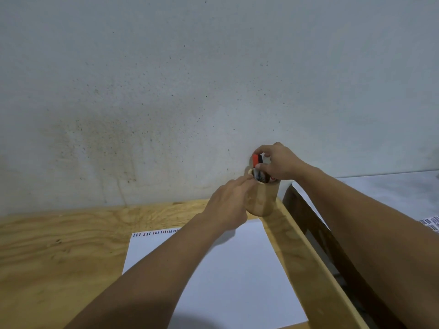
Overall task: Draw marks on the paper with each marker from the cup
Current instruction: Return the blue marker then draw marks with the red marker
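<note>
Both hands are up at the cup (262,198), a smooth, round wooden cylinder in a pale tan, standing at the far right corner of the bench (59,245) against a speckled grey concrete wall (166,91). The right hand (280,163) curls over the cup's mouth, thumb and fingertips pinched on a marker with a bright orange-red cap (255,160); a black-capped marker (260,159) stands just beside it, and more barrels crowd the opening, too small to tell apart. The left hand (229,203) wraps the near side of the cup, fingers closed against its wall and rim.

The bench is raw plywood, swirling grain, matte and unfinished. On it, just in front of the cup, lies the paper (225,269), a plain white sheet, flat and smooth, partly under the left forearm. Along its far edge runs a row of short upright strokes (155,233) in blue, red and dark ink.
</note>
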Demonstrator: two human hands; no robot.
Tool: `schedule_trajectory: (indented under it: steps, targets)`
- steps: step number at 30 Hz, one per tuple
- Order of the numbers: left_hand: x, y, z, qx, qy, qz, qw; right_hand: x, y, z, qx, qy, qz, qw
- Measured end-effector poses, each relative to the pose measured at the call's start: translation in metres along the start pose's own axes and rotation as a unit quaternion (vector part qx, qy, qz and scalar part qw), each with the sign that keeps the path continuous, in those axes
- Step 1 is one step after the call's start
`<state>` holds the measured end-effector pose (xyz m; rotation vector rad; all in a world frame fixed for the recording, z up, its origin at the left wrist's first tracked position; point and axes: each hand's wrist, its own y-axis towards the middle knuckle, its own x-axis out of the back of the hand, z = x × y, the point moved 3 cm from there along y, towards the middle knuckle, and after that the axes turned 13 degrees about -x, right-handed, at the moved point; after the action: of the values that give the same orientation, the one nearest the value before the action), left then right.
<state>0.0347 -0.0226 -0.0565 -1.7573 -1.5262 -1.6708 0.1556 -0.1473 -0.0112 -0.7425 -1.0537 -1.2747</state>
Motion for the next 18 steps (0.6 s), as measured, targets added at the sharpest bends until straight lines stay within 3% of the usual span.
schedule_trajectory:
  steps: [4, 12, 18]
  targets:
    - [0.002, 0.0, 0.0, -0.003, -0.006, 0.006, 1.0, 0.001, -0.003, 0.001, 0.017, 0.012, -0.006, 1.0]
    - [0.013, 0.004, 0.001, 0.041, -0.096, 0.017, 0.994, 0.032, -0.017, 0.008, 0.009, 0.262, 0.008, 0.965]
    - [0.052, 0.001, 0.026, 0.153, -0.188, -0.139, 0.96, 0.058, -0.039, 0.04, 0.071, 0.301, -0.046, 0.95]
